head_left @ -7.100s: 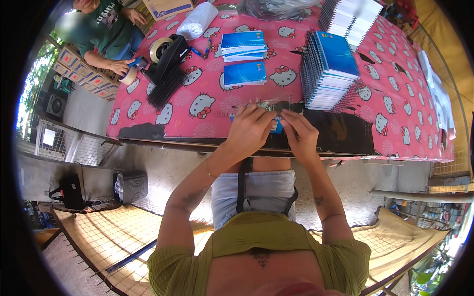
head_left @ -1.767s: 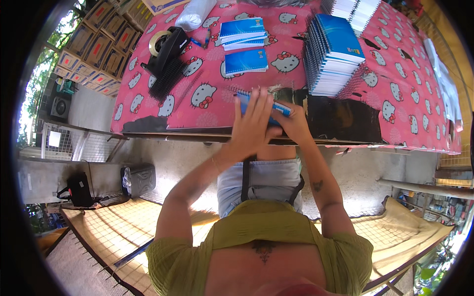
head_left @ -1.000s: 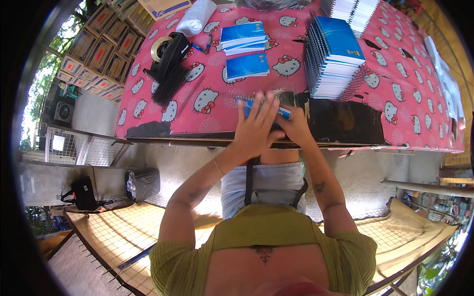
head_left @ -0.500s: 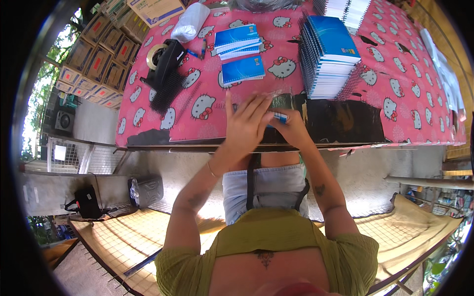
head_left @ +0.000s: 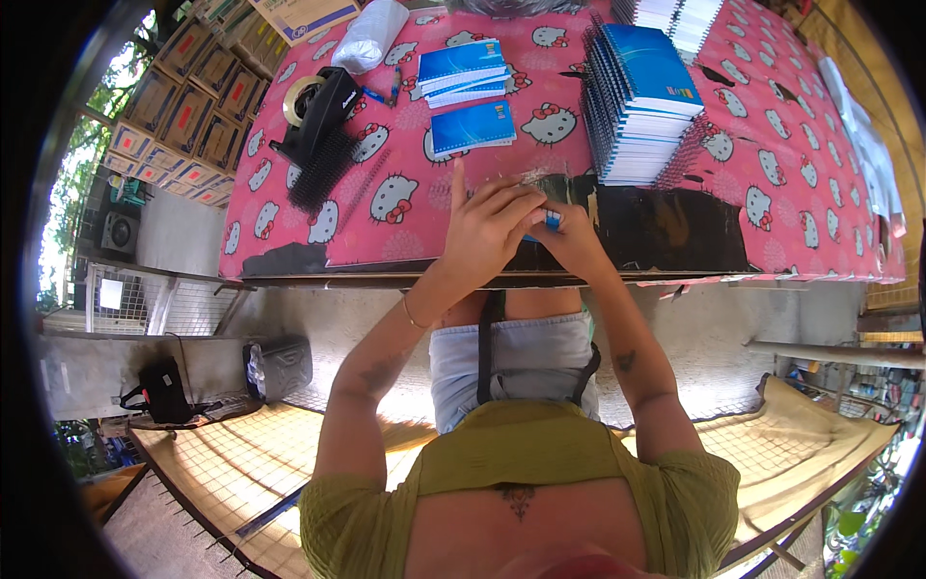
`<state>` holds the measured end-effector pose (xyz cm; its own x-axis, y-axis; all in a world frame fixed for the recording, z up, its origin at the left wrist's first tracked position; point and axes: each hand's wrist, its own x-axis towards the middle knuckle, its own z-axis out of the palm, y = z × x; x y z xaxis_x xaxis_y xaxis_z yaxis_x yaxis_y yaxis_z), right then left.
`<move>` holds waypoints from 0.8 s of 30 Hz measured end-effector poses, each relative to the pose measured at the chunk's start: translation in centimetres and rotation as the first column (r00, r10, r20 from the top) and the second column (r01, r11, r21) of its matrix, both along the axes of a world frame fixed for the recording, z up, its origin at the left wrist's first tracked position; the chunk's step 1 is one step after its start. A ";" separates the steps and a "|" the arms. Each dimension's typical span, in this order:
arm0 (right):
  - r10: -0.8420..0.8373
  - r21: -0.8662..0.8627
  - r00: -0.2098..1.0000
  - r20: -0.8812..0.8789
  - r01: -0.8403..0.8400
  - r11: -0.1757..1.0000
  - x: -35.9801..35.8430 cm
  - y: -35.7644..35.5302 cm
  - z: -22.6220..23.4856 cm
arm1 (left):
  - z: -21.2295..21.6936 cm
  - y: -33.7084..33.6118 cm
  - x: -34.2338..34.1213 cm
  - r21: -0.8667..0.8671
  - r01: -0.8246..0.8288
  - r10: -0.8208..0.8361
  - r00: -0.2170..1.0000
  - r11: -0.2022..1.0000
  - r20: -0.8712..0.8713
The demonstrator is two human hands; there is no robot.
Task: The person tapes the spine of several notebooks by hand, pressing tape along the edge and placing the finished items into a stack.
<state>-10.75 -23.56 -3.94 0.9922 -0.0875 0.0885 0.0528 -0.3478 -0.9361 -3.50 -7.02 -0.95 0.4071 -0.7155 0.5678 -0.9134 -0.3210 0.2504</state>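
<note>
At the table's near edge, a small blue-and-white notebook [head_left: 553,220] is held between my two hands, mostly covered by them. My left hand [head_left: 485,230] bends its fingers over it from the left, its index finger pointing away from me. From the right, my right hand [head_left: 577,246] grips the notebook's end, its fingertips meeting those of the left. Just beyond lies a small blue notebook [head_left: 473,125], with a short pile of similar notebooks [head_left: 461,62] behind it. A tall stack of blue spiral-bound notebooks [head_left: 651,72] rises to the right of them.
A black tape dispenser [head_left: 330,108] stands at the left beside a bundle of black binding coils [head_left: 324,176] and blue pens [head_left: 394,87]. Behind it lies a plastic-wrapped roll [head_left: 370,37]. The pink patterned table cover [head_left: 386,253] is torn near the front, baring a black surface [head_left: 666,232].
My left hand's fingers have curled further in toward the right hand over the notebook. The whole view has shifted slightly; the things on the table keep their places.
</note>
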 end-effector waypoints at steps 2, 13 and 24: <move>-0.010 -0.026 0.986 0.167 0.014 1.000 -0.5 -0.1 1.0 | 0.0 -0.5 -0.3 -0.098 0.000 -0.002 1.000 0.995 -0.020; 0.102 -0.085 0.985 0.139 -0.091 0.992 -1.7 -4.6 4.6 | 0.4 -0.2 -0.5 -0.138 0.061 -0.074 0.993 0.989 -0.089; -0.232 -0.127 0.852 0.470 0.325 0.937 -2.3 -1.4 6.7 | 6.3 -0.4 -1.9 -0.017 -0.030 0.027 0.991 0.999 -0.132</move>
<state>-13.02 -24.96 2.72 0.7804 -0.2888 0.5546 0.3167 -0.5821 -0.7489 -5.41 -7.44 5.38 0.4993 -0.6925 0.5207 -0.8625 -0.3406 0.3742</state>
